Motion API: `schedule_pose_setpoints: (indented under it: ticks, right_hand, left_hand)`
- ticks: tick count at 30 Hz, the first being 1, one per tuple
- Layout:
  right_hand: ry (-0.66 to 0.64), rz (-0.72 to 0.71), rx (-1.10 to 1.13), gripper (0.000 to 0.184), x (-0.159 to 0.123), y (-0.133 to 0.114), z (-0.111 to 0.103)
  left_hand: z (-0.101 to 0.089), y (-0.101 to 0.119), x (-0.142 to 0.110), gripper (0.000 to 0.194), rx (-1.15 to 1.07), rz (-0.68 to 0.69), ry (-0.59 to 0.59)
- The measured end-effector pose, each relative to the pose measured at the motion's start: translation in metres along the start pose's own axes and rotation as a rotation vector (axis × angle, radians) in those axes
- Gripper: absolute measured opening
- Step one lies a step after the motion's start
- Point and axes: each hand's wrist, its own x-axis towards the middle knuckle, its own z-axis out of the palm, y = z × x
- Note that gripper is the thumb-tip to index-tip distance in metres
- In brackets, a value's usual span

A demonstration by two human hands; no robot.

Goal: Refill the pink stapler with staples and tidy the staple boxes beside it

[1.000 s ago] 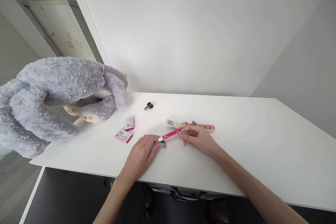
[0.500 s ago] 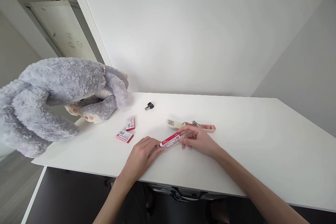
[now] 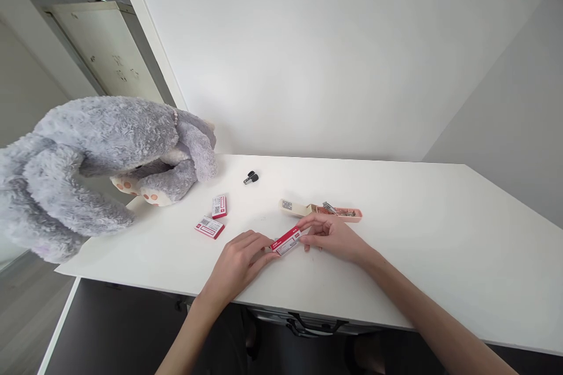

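Observation:
A small red and white staple box (image 3: pixel 286 241) is held just above the white table (image 3: pixel 431 246) between both hands. My left hand (image 3: pixel 240 261) pinches its left end with fingers curled. My right hand (image 3: pixel 334 237) grips its right end between thumb and fingertips. Just behind my right hand lies an opened beige and pink stapler (image 3: pixel 321 210) with its metal staple track showing.
Two more red staple boxes (image 3: pixel 218 206) (image 3: pixel 210 227) lie to the left. A small black object (image 3: pixel 250 177) sits further back. A large grey plush toy (image 3: pixel 101 158) covers the table's left end. The wall stands behind the table.
The staple box has shortened as its two parts slid together, and the grey staple strip seen by my left fingers a second ago no longer shows. Both hands moved closer.

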Motion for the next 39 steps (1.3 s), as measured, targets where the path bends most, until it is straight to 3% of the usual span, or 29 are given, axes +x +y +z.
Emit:
schedule_pose_setpoints:
  ticks: [3, 7, 11, 14, 16, 20, 24, 27, 35, 39]
  right_hand:
    - [-0.007, -0.014, 0.023, 0.035, 0.000, 0.000, 0.000]
    - [0.010, -0.021, 0.051, 0.047, 0.000, 0.001, 0.001]
    - [0.016, -0.005, 0.031, 0.039, -0.001, 0.001, 0.001]
    - [0.004, -0.009, 0.006, 0.029, -0.002, 0.000, 0.001]
    - [-0.001, -0.012, -0.005, 0.025, -0.003, -0.001, 0.001]
    - [-0.006, -0.011, -0.007, 0.023, -0.003, -0.003, 0.001]
    - [-0.015, -0.008, -0.024, 0.023, -0.003, -0.003, 0.001]
    - [-0.015, -0.003, -0.043, 0.022, -0.003, -0.005, 0.001]
    - [0.025, 0.000, -0.177, 0.018, -0.005, -0.007, 0.006]
    - [0.053, -0.114, -0.237, 0.019, -0.002, -0.001, 0.012]
  left_hand:
    - [0.002, -0.001, -0.001, 0.015, -0.038, -0.047, 0.058]
    - [0.003, -0.001, -0.001, 0.017, -0.038, -0.174, 0.229]
    - [0.002, -0.003, 0.000, 0.026, -0.042, -0.431, 0.428]
    - [0.002, -0.008, 0.002, 0.029, -0.091, -0.601, 0.473]
    - [0.003, -0.011, 0.002, 0.036, -0.115, -0.644, 0.492]
    - [0.005, -0.011, 0.002, 0.040, -0.013, -0.636, 0.504]
    - [0.008, -0.010, 0.001, 0.021, 0.077, -0.508, 0.336]
    - [0.010, -0.013, -0.001, 0.020, 0.088, -0.417, 0.261]
    - [0.014, -0.015, -0.002, 0.020, 0.141, -0.314, 0.235]
    - [0.013, -0.012, -0.001, 0.018, 0.097, -0.266, 0.190]
